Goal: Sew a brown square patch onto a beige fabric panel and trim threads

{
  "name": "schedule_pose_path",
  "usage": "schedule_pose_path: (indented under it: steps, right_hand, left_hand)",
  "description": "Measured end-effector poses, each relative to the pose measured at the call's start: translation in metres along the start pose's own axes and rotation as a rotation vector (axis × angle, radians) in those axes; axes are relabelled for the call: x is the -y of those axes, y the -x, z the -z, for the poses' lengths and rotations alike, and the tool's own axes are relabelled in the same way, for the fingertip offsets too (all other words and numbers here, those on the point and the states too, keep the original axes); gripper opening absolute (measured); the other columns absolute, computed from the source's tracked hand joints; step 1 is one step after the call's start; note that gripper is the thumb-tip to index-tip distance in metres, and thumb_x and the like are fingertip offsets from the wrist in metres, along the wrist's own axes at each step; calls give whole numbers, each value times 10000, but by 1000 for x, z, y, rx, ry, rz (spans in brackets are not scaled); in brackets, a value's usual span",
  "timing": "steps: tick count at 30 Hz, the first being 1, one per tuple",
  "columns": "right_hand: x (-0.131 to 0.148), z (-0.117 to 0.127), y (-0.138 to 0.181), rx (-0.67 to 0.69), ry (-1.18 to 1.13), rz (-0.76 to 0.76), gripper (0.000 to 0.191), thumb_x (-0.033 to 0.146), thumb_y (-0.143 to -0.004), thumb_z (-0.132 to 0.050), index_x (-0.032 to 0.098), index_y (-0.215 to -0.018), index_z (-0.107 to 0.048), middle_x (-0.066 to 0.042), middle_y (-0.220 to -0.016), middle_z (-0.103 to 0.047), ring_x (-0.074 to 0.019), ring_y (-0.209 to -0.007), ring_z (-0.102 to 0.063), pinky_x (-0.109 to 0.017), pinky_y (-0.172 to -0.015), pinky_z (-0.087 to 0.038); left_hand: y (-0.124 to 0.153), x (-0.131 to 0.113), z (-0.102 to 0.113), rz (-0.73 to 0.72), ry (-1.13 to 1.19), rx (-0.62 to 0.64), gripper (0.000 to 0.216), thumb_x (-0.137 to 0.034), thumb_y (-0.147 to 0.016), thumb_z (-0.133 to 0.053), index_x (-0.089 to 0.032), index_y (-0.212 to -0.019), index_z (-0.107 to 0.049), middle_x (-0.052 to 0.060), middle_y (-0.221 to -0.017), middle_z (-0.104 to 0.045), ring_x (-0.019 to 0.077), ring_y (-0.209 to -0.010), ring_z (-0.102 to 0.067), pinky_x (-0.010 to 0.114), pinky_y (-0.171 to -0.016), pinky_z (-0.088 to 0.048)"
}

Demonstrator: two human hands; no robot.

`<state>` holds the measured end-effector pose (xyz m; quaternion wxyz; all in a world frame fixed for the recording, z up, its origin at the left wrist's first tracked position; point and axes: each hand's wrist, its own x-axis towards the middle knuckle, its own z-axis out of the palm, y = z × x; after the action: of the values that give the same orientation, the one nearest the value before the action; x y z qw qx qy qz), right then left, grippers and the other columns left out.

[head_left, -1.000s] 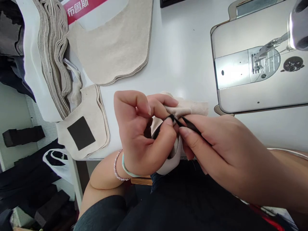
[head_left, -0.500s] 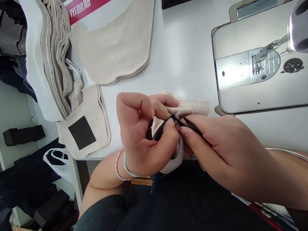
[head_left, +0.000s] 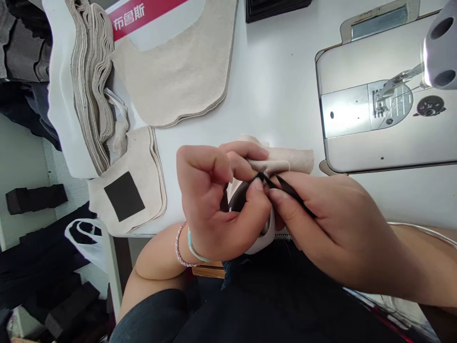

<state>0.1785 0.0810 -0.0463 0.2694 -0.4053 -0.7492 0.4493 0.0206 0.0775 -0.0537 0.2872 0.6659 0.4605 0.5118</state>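
My left hand (head_left: 214,200) is curled over a folded beige fabric piece (head_left: 293,159) at the table's near edge, thumb and fingers pinching it together with a thin black strip (head_left: 246,190). My right hand (head_left: 332,228) meets it from the right and pinches a slim black tool or strip end (head_left: 293,193), whose tip touches the pinch point. Both hands are closed. Much of the fabric is hidden under the fingers.
A sewing machine bed with its metal needle plate (head_left: 371,102) stands at the right. Stacks of beige cut pieces (head_left: 178,66) lie at the back left, one smaller stack carrying a black square patch (head_left: 124,196). A white table (head_left: 278,85) bears everything.
Both hands stay pinched together at the same spot; the view has shifted slightly, so everything sits a little lower and to the right.
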Motion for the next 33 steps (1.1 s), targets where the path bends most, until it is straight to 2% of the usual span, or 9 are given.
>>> schedule_pose_path:
  steps: [2, 7, 15, 24, 33]
  right_hand:
    - [1, 0, 0, -3, -12, 3, 266, 116, -939, -431, 193, -685, -427, 48, -584, -462, -58, -495, -394, -229, -504, -337]
    - [0, 0, -2, 1, -85, -7, 299, 124, -946, -423, 211, -660, -416, 37, -591, -475, -76, -500, -419, -237, -514, -365]
    - [1, 2, -4, 40, -155, -53, 310, 169, -958, -424, 202, -652, -455, 27, -594, -502, -76, -505, -440, -243, -513, -371]
    - [3, 5, -4, 101, -232, -157, 295, 166, -970, -394, 192, -688, -475, 47, -560, -534, -52, -466, -472, -210, -470, -379]
    - [3, 4, -3, 57, -177, -108, 311, 151, -962, -417, 188, -659, -475, 46, -547, -469, -54, -476, -415, -222, -472, -352]
  left_hand:
    - [-1, 1, -1, 86, -39, 4, 362, 34, -760, -562, -262, -881, -393, -36, -740, -399, 177, -843, -679, 491, -939, -620]
    - [-3, 4, -4, -119, 27, -53, 346, 52, -716, -539, -235, -857, -407, -47, -708, -348, 172, -796, -674, 491, -870, -641]
    - [-3, 5, -4, -65, 88, -56, 382, 61, -703, -531, -241, -853, -350, -69, -668, -346, 167, -782, -670, 490, -869, -629]
    - [-4, 4, -1, -22, 23, -42, 328, 10, -770, -588, -223, -837, -366, -39, -805, -354, 124, -719, -651, 478, -848, -641]
    - [-3, 6, 0, -23, 67, -17, 400, 85, -690, -562, -221, -862, -370, -55, -770, -376, 92, -626, -598, 459, -863, -629]
